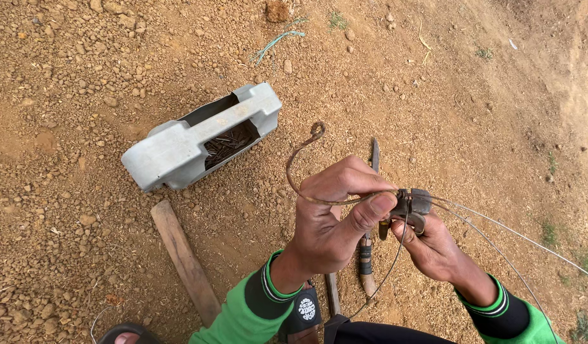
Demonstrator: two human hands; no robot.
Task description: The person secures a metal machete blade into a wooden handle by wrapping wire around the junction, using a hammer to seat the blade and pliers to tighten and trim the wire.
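The left hand (335, 213) is closed on a rusty wire (301, 162), thumb pressing it against a small grey tool (414, 204); the right hand (434, 245) grips that tool from below — the wire's long axis runs leftward and up, curling to a hook well above both hands; a grey can (179, 150) lies apart, upper left.

outdoor work site — bare gravelly dirt ground (84, 76) | sparse grass (337, 20)
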